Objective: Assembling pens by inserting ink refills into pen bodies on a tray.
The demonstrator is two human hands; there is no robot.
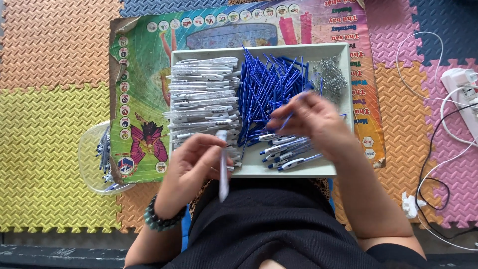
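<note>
While the left hand pinches a white barrel, the right hand pinches a blue refill over the tray.

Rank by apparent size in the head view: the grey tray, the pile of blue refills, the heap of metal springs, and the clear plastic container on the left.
1. grey tray
2. pile of blue refills
3. clear plastic container, partly hidden under the poster
4. heap of metal springs

floor: interlocking foam mats, orange, yellow, pink, blue | right: white power strip, cables | daylight
</note>
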